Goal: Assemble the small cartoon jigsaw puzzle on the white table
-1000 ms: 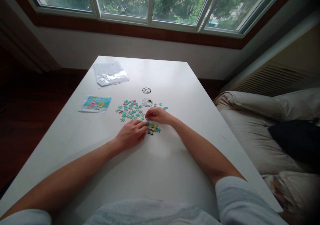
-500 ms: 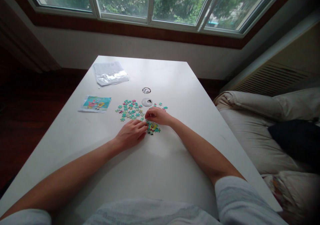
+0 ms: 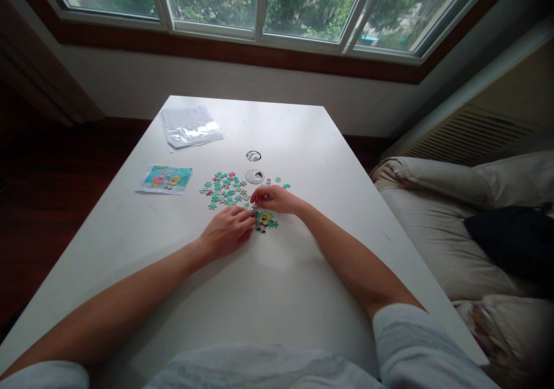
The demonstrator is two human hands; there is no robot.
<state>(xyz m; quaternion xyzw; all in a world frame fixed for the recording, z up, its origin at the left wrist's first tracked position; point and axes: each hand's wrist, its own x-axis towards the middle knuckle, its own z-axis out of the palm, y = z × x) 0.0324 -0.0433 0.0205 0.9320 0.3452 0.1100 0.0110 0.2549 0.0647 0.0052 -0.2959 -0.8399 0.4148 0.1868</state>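
Observation:
A partly joined jigsaw puzzle (image 3: 265,220) with a yellow cartoon figure lies flat on the table in front of me. My left hand (image 3: 229,227) comes in from the left, its fingers bent and pressed together on the puzzle's left edge. Over the top edge, my right hand (image 3: 272,197) is curled in a pinch at a small puzzle piece, mostly hidden by the fingertips. Loose puzzle pieces (image 3: 225,189), mostly turquoise with some pink, are spread just beyond my left hand. Several more pieces (image 3: 277,180) lie behind my right hand.
A picture sheet (image 3: 167,179) of the cartoon scene lies left on the white table (image 3: 329,273). Clear plastic packaging (image 3: 193,126) rests near the far left corner. A round hole (image 3: 253,156) and a round metallic disc (image 3: 255,176) are mid-table. A sofa (image 3: 424,227) stands right.
My right hand has shifted very slightly at the puzzle's top edge. The left hand keeps its place, and the loose pieces look unmoved.

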